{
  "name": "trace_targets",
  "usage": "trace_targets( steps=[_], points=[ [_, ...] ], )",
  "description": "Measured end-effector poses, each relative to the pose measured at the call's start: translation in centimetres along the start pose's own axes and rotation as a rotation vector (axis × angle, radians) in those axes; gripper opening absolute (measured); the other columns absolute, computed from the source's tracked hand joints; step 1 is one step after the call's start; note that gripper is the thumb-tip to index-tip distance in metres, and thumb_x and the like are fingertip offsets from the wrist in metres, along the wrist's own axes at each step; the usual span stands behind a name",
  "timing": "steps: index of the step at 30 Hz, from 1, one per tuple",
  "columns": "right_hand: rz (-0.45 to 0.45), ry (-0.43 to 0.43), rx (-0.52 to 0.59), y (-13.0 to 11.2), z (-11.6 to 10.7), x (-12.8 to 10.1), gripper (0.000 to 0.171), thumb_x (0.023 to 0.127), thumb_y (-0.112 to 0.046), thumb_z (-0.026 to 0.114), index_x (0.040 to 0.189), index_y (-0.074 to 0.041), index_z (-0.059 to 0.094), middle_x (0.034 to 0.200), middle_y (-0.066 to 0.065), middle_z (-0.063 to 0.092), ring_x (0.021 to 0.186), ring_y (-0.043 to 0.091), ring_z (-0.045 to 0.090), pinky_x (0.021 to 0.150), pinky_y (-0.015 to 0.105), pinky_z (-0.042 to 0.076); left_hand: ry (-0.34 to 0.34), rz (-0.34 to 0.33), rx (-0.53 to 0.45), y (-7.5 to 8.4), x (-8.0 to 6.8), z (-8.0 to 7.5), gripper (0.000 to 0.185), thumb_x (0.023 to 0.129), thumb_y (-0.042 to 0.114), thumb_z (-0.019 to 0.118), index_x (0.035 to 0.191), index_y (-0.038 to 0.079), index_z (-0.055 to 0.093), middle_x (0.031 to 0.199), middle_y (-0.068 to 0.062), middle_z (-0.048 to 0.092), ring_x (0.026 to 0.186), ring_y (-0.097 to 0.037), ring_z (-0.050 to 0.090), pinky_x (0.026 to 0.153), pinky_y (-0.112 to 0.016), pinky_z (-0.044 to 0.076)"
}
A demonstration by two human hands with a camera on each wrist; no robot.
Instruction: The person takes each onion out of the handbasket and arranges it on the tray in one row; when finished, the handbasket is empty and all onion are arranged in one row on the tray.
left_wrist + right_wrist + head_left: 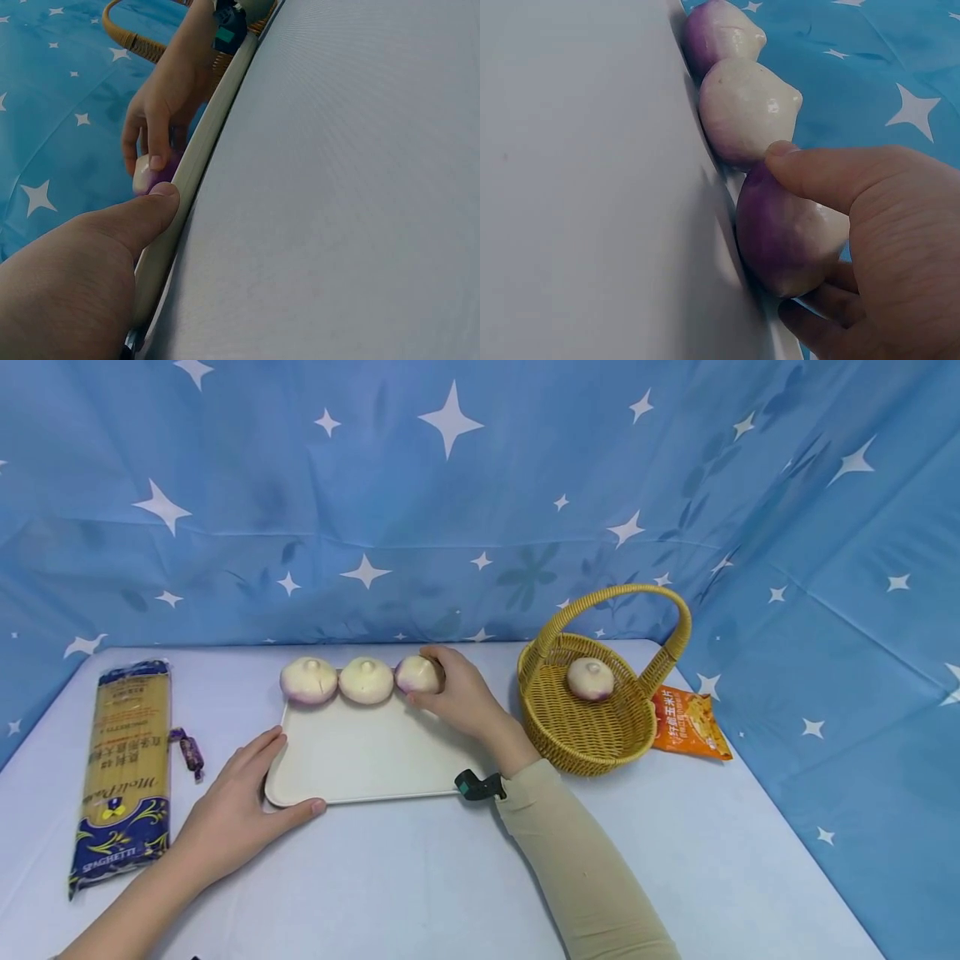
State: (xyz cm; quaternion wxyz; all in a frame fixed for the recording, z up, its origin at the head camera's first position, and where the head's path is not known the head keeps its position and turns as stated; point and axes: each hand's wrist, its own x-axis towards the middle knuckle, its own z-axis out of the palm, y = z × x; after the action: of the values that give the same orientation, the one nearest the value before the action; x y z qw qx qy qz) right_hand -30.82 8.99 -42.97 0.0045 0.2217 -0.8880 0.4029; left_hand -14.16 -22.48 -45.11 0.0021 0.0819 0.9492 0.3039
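Observation:
Along the far edge of a white tray [360, 760] stand a left turnip [309, 681], a middle turnip [366, 681] and a right turnip [417, 675], white with purple undersides. My right hand [465, 697] holds the right turnip between thumb and curled fingers; in the right wrist view this turnip [787, 232] sits close beside the middle one. At the tray's near left corner, my left hand [236, 814] has its fingers along the left side and its thumb on the front rim. The left wrist view shows that thumb [154, 214] touching the rim.
A wicker basket [592, 739] with an upright handle stands right of the tray, one more turnip [590, 679] inside. An orange snack packet [690, 723] lies beside it. To the left lie a spaghetti pack [123, 768] and a purple wrapped candy [189, 752]. A blue starry curtain hangs behind.

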Motion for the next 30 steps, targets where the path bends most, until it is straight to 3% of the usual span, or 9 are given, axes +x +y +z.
trace_targets(
  steps=[10,30],
  points=[
    [0.0,-0.001,-0.008,0.0,-0.3,0.0,0.081,0.093,-0.032,0.091,0.159,-0.007,0.052,0.155,0.01,0.058,0.138,0.023,0.057,0.114,0.04,0.05,-0.004,-0.005,-0.001,0.0,0.0,0.0,0.125,0.088,0.07,0.083,0.168,-0.01,0.028,0.176,-0.029,0.022,0.158,-0.059,0.023,0.115,-0.083,0.029],
    [-0.047,0.015,-0.065,-1.5,-1.2,-0.3,0.079,0.094,-0.038,0.089,0.159,-0.012,0.052,0.163,0.008,0.052,0.154,0.027,0.044,0.128,0.048,0.035,0.001,0.003,0.0,0.0,-0.1,0.0,0.123,0.089,0.068,0.083,0.167,-0.011,0.029,0.176,-0.029,0.023,0.158,-0.059,0.023,0.114,-0.083,0.03]
  ],
)
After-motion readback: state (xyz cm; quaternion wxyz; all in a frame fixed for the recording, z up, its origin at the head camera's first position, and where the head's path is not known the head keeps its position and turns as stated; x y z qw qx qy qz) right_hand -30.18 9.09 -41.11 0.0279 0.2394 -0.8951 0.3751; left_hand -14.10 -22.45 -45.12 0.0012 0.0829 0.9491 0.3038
